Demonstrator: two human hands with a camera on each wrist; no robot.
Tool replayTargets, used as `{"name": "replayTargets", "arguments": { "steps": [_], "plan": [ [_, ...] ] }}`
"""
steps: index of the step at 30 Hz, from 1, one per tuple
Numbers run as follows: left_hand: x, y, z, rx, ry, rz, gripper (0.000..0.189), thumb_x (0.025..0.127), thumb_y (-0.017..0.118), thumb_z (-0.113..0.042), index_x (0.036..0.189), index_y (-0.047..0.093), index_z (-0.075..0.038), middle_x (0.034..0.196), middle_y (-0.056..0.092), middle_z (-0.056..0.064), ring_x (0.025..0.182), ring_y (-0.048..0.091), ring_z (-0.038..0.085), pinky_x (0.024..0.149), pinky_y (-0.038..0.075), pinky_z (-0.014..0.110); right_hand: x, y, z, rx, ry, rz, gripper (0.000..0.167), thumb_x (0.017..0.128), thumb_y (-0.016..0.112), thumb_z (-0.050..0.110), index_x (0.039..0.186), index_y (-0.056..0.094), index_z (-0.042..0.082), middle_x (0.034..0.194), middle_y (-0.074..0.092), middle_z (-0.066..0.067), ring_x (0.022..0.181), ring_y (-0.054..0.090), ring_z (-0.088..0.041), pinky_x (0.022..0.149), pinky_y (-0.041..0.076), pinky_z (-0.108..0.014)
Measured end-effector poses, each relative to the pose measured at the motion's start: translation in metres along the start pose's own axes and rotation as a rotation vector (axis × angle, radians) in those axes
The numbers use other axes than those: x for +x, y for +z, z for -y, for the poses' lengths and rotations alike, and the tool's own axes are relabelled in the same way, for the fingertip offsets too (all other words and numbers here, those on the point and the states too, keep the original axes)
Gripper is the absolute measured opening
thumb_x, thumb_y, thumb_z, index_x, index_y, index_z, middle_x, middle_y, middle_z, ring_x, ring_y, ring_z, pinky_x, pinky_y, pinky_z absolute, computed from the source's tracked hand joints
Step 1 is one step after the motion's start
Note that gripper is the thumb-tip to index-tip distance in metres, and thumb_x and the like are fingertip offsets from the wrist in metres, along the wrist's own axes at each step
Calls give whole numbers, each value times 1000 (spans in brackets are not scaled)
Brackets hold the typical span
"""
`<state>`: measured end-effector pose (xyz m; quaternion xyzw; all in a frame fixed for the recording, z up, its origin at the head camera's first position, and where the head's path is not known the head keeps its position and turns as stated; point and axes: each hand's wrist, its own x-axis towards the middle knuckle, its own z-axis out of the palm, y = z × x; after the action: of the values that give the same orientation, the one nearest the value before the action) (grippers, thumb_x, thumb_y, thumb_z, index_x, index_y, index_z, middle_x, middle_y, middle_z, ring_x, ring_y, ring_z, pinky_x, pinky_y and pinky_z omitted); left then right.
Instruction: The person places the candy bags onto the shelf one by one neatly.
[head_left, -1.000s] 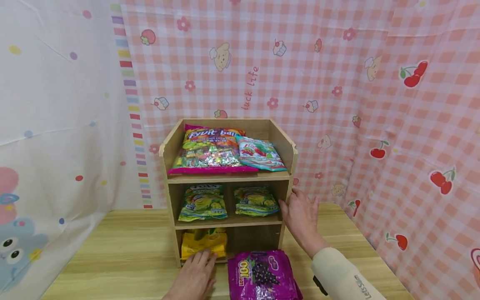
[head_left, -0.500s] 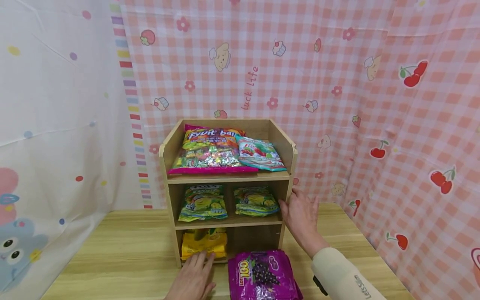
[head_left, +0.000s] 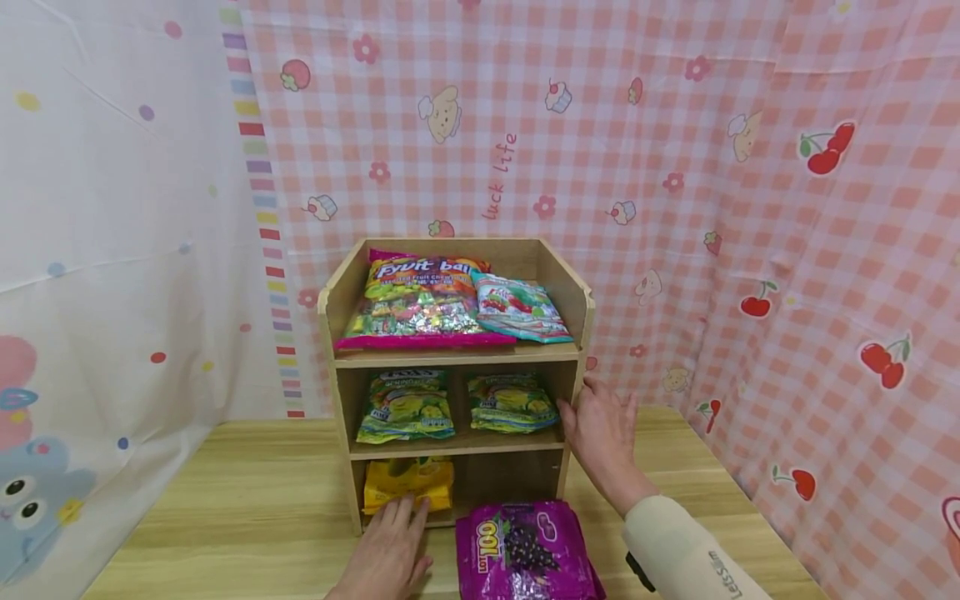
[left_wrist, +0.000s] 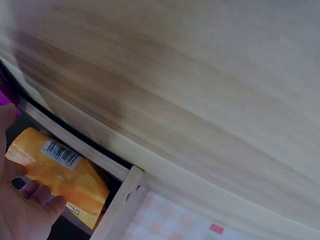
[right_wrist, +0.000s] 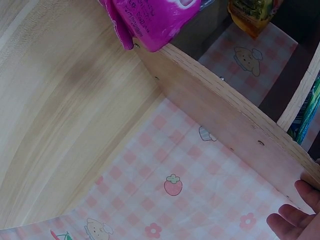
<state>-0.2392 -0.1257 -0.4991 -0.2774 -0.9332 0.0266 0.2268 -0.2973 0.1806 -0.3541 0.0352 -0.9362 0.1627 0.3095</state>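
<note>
A small three-level wooden shelf (head_left: 459,359) stands on the table. In its bottom left space lies a yellow candy bag (head_left: 411,482), its barcode showing in the left wrist view. My left hand (head_left: 386,546) touches the bag's front with extended fingers, back of the hand up. In the left wrist view the fingertips lie against the yellow wrapper. My right hand (head_left: 600,429) rests on the shelf's right side panel, fingers loosely spread. Just right of my left hand, a purple candy bag (head_left: 525,550) with a grape picture lies in front of the bottom right space.
On the top level lie a large fruit chew bag (head_left: 423,304) and a smaller teal bag (head_left: 520,308). Two green candy bags sit side by side on the middle level, the left one (head_left: 408,408) and the right one (head_left: 512,404). A checked cloth (head_left: 480,117) hangs behind.
The yellow bag has shifted slightly deeper into its space and lies flatter. My left fingers have moved a little forward and left with it. The right hand has stayed still.
</note>
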Motion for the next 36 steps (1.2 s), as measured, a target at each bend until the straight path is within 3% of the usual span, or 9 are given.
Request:
{"name": "replayTargets", "arguments": {
  "steps": [6, 17, 28, 36],
  "plan": [
    [3, 0, 0, -17, -4, -11, 75, 84, 75, -45, 139, 53, 2, 125, 50, 18, 113, 53, 31, 97, 49, 44, 0, 0, 0, 4, 3, 2, 34, 95, 67, 29, 87, 66, -5, 135, 57, -22, 122, 54, -42, 109, 15, -71],
    [6, -1, 3, -30, -11, 29, 73, 86, 73, -43, 139, 52, 3, 123, 48, 18, 110, 52, 30, 95, 49, 44, 0, -1, 1, 12, 13, 12, 34, 95, 67, 29, 81, 64, -2, 136, 56, -22, 123, 54, -42, 110, 14, -71],
    [6, -4, 3, -32, -10, 19, 72, 86, 74, -42, 138, 53, 2, 123, 48, 19, 109, 52, 30, 92, 51, 44, -1, 0, 1, 5, 4, -2, 35, 95, 67, 29, 90, 67, -6, 134, 58, -22, 121, 55, -42, 109, 16, -71],
    [2, -1, 5, -123, -60, 10, 65, 87, 73, -39, 139, 54, -3, 125, 51, 19, 112, 54, 33, 84, 53, 49, -1, 1, 0, -5, 0, -9, 37, 94, 67, 29, 98, 68, -7, 133, 58, -22, 121, 55, -41, 109, 16, -71]
  ]
}}
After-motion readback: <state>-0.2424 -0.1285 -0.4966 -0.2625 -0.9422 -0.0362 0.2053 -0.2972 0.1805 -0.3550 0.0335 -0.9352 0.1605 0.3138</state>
